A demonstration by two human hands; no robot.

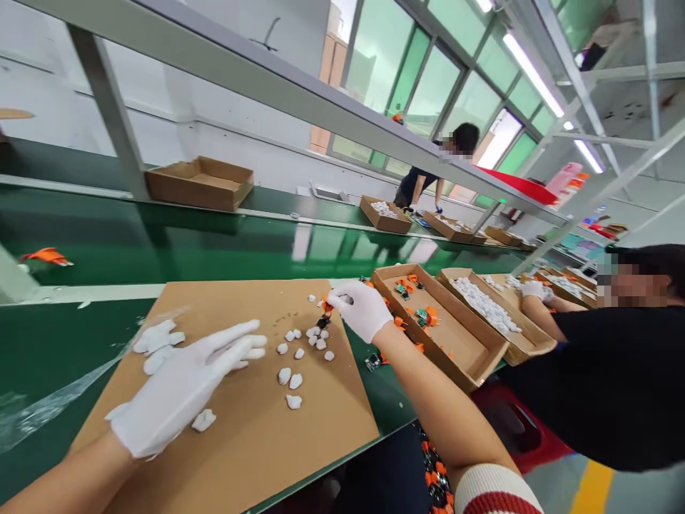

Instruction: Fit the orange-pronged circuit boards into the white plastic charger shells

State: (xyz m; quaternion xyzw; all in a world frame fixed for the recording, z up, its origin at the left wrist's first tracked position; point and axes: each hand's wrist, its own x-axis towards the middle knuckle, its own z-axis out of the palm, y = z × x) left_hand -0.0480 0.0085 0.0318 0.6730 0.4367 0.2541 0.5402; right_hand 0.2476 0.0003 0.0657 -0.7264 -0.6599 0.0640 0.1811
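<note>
My left hand (185,382), in a white glove, hovers over the left part of a brown cardboard sheet (230,464), its fingers stretched out with nothing in them. At the sheet's far right edge, my gloved right hand (367,313) pinches a small orange and black part (324,315). The fingers partly cover it, so its exact kind is unclear. Under and around it lie several small white putty-like lumps (295,381). Larger white pieces (159,337) rest beyond my left hand, and one lump (204,420) sits just right of its wrist.
To the right stand a cardboard tray (465,346) with orange and green circuit-board parts and a box of white lumps (484,305). Loose boards (374,361) lie beside the sheet. A co-worker (604,357) sits at right; another person (422,178) stands behind. Plastic film (64,400) lies left.
</note>
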